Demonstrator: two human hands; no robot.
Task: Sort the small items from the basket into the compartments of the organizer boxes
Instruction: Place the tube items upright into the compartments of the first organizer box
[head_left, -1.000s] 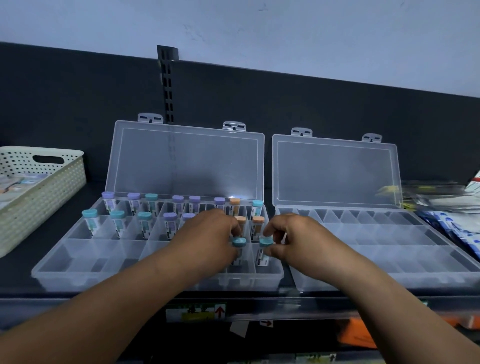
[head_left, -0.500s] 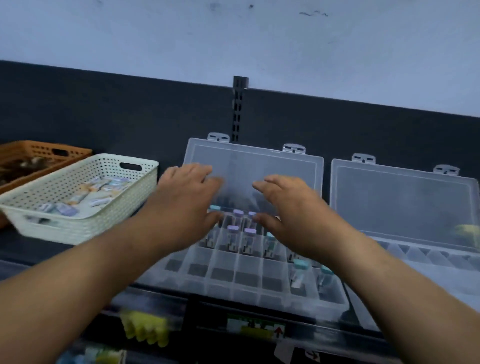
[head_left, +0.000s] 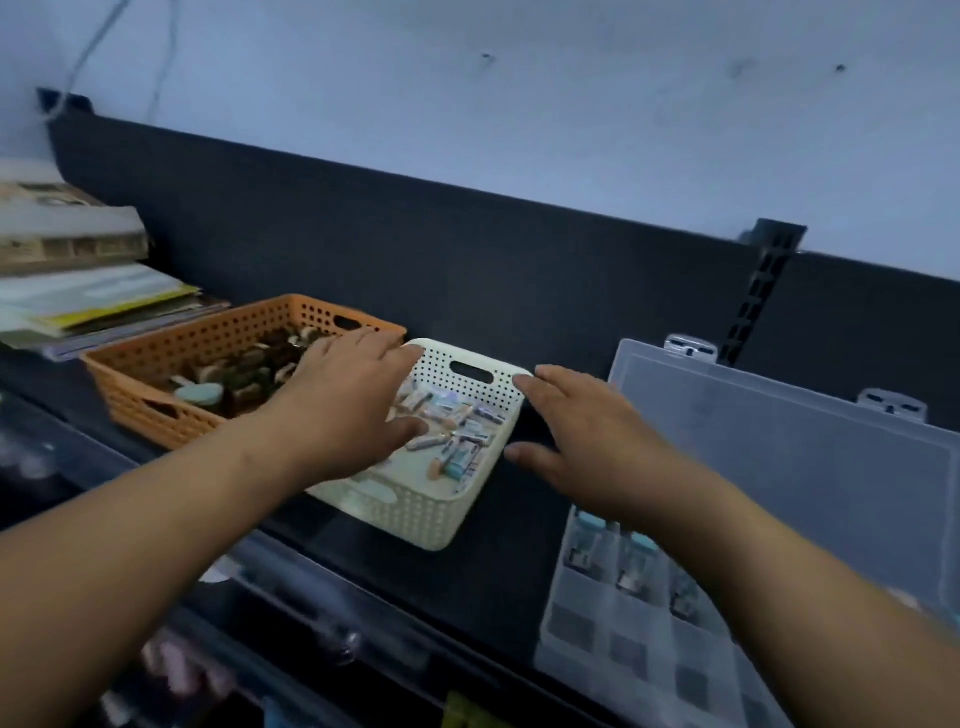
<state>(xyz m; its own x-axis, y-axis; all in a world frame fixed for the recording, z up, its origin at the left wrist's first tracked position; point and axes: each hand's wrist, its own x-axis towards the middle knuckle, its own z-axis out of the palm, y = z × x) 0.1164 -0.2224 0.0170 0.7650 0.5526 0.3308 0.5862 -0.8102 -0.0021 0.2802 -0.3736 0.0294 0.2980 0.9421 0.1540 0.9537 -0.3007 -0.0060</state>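
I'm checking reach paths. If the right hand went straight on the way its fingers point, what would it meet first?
Probably the cream basket, at its far right corner: the right hand is open, fingertips almost at that rim. Depth is unclear; it might pass just above.

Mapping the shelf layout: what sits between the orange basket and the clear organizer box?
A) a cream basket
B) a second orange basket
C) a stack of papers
A: the cream basket stands right of the orange basket and left of the clear organizer box.
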